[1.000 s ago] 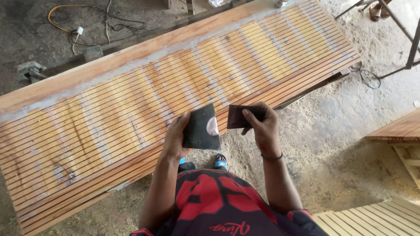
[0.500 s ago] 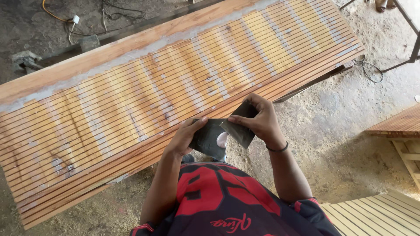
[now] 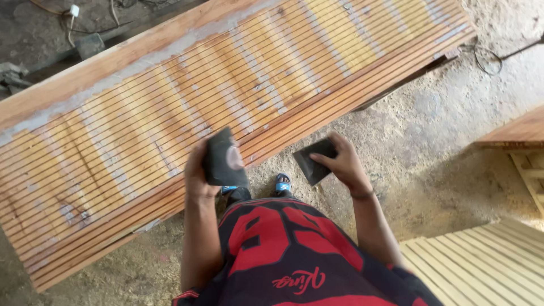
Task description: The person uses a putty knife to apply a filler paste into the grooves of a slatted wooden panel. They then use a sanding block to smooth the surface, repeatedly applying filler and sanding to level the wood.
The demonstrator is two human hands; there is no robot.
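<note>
— What do the hands hold?

— The left hand [image 3: 195, 170] is closed around a dark rectangular sanding sheet [image 3: 225, 158], thumb behind it, held up on edge with its long axis running away from the person. The right hand [image 3: 344, 164] pinches a smaller dark sanding piece [image 3: 313, 160] by one corner, tilted, pointing down-left.

— And where are they?

— Both hang over the near edge of the slatted reddish wooden panel [image 3: 170, 113]. Blue sandals [image 3: 283, 183] stand on the sawdust-covered ground [image 3: 430, 130] below.
</note>
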